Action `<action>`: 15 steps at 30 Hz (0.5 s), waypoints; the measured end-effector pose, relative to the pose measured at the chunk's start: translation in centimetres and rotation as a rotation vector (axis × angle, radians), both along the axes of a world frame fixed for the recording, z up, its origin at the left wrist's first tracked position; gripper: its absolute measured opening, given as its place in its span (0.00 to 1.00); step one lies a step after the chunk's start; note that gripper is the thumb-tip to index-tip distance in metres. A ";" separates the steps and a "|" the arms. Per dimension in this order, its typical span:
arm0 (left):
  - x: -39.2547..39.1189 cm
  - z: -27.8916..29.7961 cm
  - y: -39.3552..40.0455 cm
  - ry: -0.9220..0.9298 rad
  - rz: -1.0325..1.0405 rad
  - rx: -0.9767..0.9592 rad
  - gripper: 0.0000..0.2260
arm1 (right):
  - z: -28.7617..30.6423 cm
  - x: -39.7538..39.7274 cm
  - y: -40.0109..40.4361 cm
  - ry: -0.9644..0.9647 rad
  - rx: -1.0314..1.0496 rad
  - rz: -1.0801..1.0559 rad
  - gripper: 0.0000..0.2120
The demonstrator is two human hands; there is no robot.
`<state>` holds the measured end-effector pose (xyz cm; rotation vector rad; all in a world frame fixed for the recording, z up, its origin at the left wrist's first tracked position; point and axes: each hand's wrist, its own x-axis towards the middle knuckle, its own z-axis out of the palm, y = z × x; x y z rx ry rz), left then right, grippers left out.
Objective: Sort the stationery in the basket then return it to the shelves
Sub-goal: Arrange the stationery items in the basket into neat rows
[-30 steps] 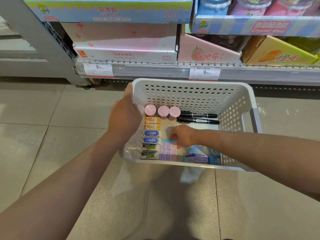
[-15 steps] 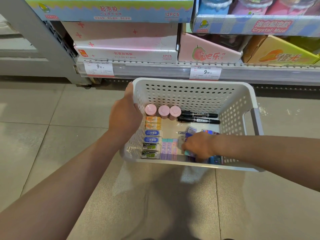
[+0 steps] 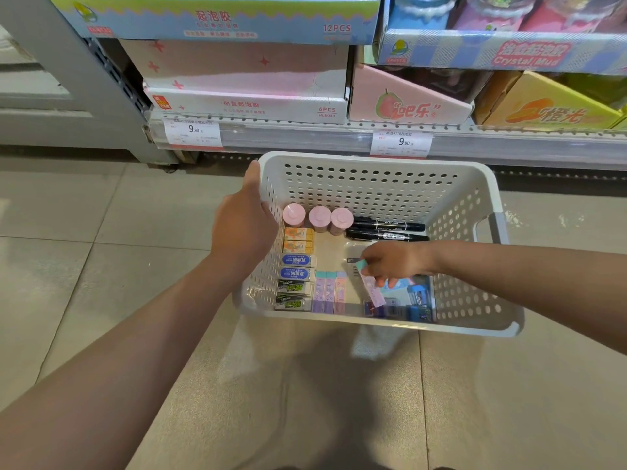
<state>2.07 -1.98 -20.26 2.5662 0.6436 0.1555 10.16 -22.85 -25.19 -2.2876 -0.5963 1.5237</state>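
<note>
my right hand (image 3: 390, 264) pinches a long pastel eraser (image 3: 369, 285), teal at one end and lilac along the sleeve, lifted at a slant above the unsorted heap (image 3: 405, 300) of blue packets in the near right corner of the basket (image 3: 373, 161). my left hand (image 3: 244, 222) grips the basket's left rim, thumb over the edge, steadying it on the floor.

sorting looks well on, i judge. three pastel erasers (image 3: 329, 293) already lie side by side on the basket floor, just left of the one i hold. a column of boxed erasers (image 3: 296, 266) runs along the left wall, orange, then blue, then black and green with "30%" on them. three pink tubs (image 3: 319, 217) stand at the back, two black markers (image 3: 386, 230) beside them. left to do: the blue heap, then everything back on the shelves (image 3: 305, 137).

readable above: "12pcs", "6pcs", "crystal mud", and two price tags (image 3: 193, 130) showing 9.90.
</note>
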 end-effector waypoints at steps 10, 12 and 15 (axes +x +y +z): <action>-0.1 0.1 -0.1 0.002 -0.009 -0.005 0.26 | -2.9 -2.3 1.1 -0.173 0.062 -0.205 0.08; -0.2 0.1 -0.1 -0.003 -0.016 -0.006 0.26 | -3.1 -2.7 1.3 -0.359 0.030 -0.084 0.12; -0.2 0.2 -0.1 -0.005 -0.025 -0.014 0.26 | -3.2 -3.2 1.7 -0.511 -0.003 0.009 0.11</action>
